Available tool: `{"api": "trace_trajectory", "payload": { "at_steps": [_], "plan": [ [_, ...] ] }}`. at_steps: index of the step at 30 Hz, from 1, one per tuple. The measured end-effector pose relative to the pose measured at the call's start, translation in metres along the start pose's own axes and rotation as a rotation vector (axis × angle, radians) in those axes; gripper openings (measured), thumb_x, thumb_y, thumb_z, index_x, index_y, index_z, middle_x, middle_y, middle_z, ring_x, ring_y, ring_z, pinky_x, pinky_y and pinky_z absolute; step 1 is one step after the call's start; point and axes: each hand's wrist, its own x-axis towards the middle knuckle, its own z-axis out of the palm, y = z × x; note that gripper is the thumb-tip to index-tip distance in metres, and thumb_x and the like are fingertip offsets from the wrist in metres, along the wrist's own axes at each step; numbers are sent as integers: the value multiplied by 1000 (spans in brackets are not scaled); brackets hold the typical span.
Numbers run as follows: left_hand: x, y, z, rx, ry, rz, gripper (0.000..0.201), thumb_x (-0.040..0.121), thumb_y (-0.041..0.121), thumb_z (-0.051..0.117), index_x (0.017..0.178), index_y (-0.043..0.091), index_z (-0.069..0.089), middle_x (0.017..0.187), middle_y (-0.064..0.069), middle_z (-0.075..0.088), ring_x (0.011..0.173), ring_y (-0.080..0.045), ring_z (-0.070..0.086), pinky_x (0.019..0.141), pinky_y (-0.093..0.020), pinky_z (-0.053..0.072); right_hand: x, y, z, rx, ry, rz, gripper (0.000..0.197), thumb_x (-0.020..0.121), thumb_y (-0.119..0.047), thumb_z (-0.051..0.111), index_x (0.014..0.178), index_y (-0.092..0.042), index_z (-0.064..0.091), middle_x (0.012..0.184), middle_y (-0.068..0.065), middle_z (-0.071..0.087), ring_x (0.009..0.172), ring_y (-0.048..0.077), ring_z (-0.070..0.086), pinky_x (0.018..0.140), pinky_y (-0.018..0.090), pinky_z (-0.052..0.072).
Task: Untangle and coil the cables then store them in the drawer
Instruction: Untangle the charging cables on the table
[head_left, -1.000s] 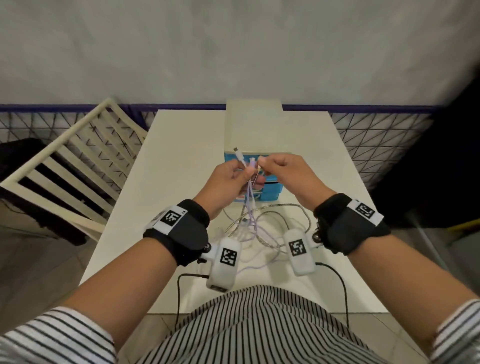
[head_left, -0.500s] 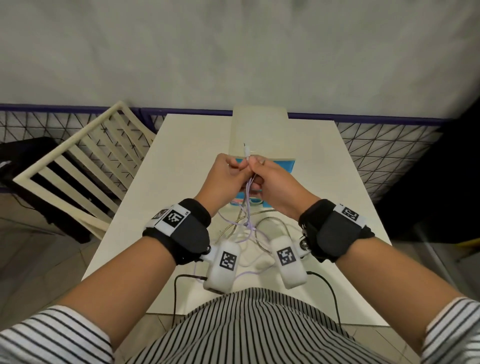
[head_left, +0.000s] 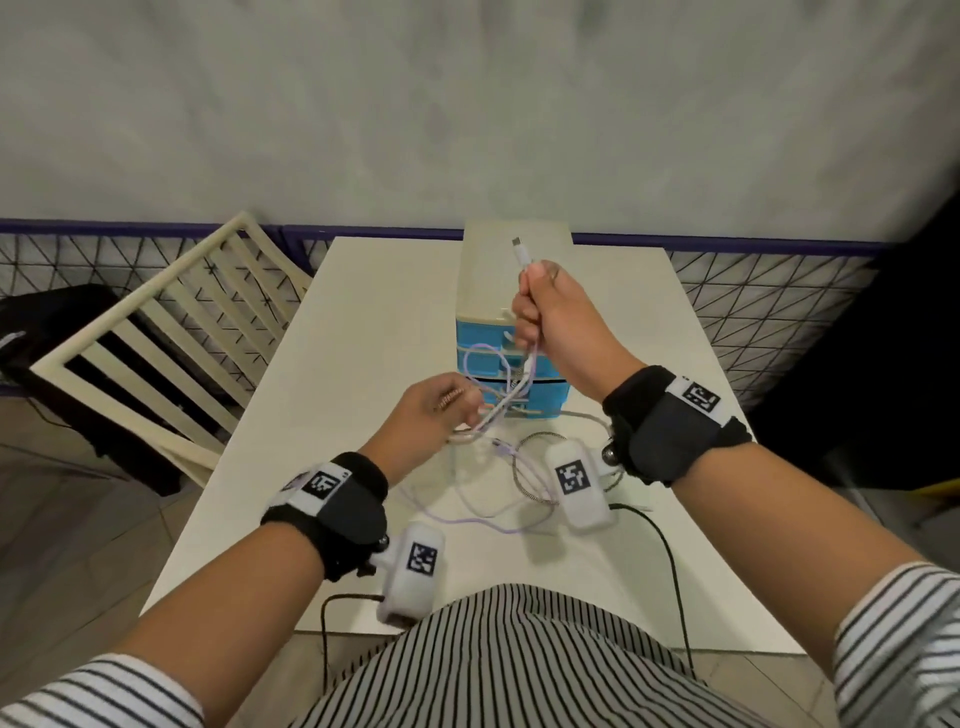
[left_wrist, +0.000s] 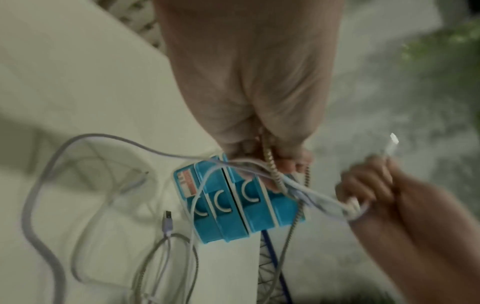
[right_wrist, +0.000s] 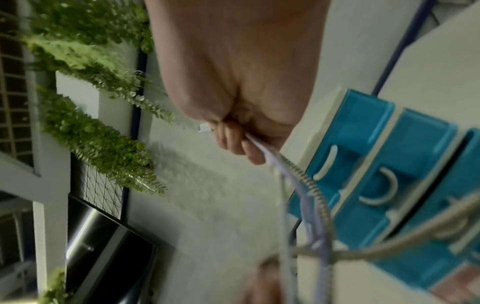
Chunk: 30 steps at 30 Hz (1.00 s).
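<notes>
Several tangled cables (head_left: 511, 470) trail over the white table (head_left: 374, 332): a white one, a lilac one and a braided one. My right hand (head_left: 545, 306) is raised in front of the blue drawer unit (head_left: 540, 400) and grips the white cable (head_left: 530, 369) in a fist, its plug (head_left: 521, 252) sticking up above the thumb. My left hand (head_left: 441, 415), lower and to the left, grips the braided cable (left_wrist: 271, 162) where the strands cross. The strands run taut between the two hands (left_wrist: 319, 197). The right wrist view shows the fist (right_wrist: 233, 135) with cables (right_wrist: 298, 176) hanging from it.
The drawer unit stands at the table's far middle, with cream top (head_left: 514, 270) and its drawers closed. A loose lilac plug (left_wrist: 167, 221) lies on the table. A cream slatted chair (head_left: 166, 332) stands left of the table. A mesh fence (head_left: 769, 296) and a grey wall are behind.
My hands, which were together at the tangle, have parted. The right hand rose and went back with the white cable's plug end; the left hand dropped down and to the left.
</notes>
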Motion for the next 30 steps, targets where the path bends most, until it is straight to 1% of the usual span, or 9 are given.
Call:
{"api": "trace_trajectory", "payload": {
  "at_steps": [3,6,10,13,17,19,22,26,30],
  "plan": [
    [-4,10,-14,-51,-32,18,30,97,24,46,77,14,66,52,-1,46,53,-10,42,54,-13,36,2,-7,-10,-179,5,-19,29,105,-29,30,80,-18,39,63,-3,32,47,8,28,42,20,30],
    [-1,3,-25,68,-118,-60,30,98,18,45,82,5,67,47,-2,48,47,2,48,58,-10,40,1,-9,-18,-360,0,-31,29,104,-29,31,79,-18,41,64,-2,36,47,10,29,42,22,30],
    [0,-34,-47,-126,88,-466,23,94,17,42,72,17,50,40,8,39,48,-11,38,53,-26,24,-6,-10,-33,-400,28,-1,29,104,-28,32,79,-18,43,63,-1,38,45,10,32,41,23,31],
    [-10,-67,-68,-229,140,-716,25,82,22,44,60,23,34,41,8,27,42,-13,24,51,-30,14,-9,-12,-46,-444,71,0,30,104,-27,32,78,-18,44,63,-1,39,43,8,31,39,22,30],
    [-20,-84,-82,-170,14,-904,38,86,14,53,55,19,32,40,5,31,43,-13,28,44,-23,28,-9,-18,-57,-393,132,19,30,104,-28,32,78,-19,44,62,-2,38,41,7,29,39,20,27],
    [-19,-90,-86,-142,-60,-949,46,91,14,51,49,17,33,38,4,33,43,-14,31,48,-22,33,-8,-20,-60,-376,165,20,30,103,-28,32,77,-19,45,62,-2,38,40,6,30,39,19,27],
    [-16,-95,-97,-193,-43,-957,50,95,13,47,45,12,47,37,-1,42,36,-16,40,55,-28,33,-7,-24,-64,-380,208,18,31,103,-30,32,77,-20,45,63,-1,38,42,7,30,40,21,28],
    [-13,-88,-96,-274,117,-908,24,93,5,45,71,8,53,63,-7,56,64,-20,49,64,-30,42,-8,-28,-68,-419,240,5,31,103,-30,31,77,-19,45,63,0,37,46,10,30,42,22,27],
    [-15,-77,-84,-423,72,-970,30,95,16,49,66,13,43,46,-1,40,41,-14,36,56,-26,32,-11,-30,-70,-477,273,-17,28,102,-28,30,82,-16,46,63,1,38,48,11,31,44,25,28]
  ]
}}
